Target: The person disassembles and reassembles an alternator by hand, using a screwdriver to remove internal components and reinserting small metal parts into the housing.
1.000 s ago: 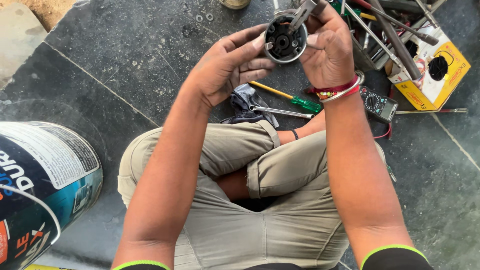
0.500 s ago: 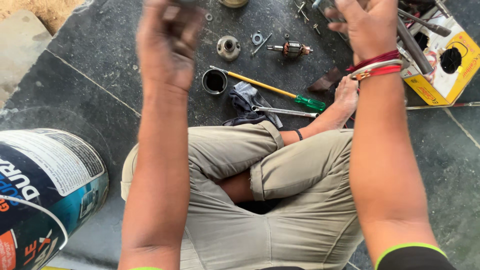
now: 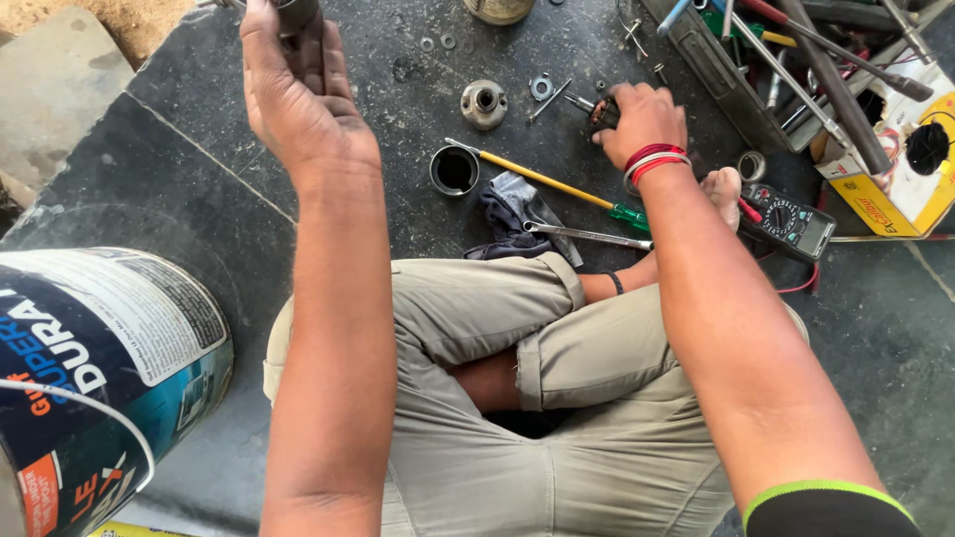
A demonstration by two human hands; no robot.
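Right hand grips a small motor rotor on the floor.
Right hand (image 3: 642, 119) fingers clamped on the coppery rotor (image 3: 600, 112), shaft pointing left; left hand (image 3: 293, 85) fingers wrapped around a dark cylinder (image 3: 294, 12).

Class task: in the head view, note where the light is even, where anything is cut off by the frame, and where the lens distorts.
Head view: soft even daylight, sharp; left hand cropped at top edge; bucket bulges from wide-angle distortion.

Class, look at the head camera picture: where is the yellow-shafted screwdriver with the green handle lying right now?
The screwdriver lies on the dark stone floor at centre, between the black cup-shaped part and the right hand, just above the grey rag.
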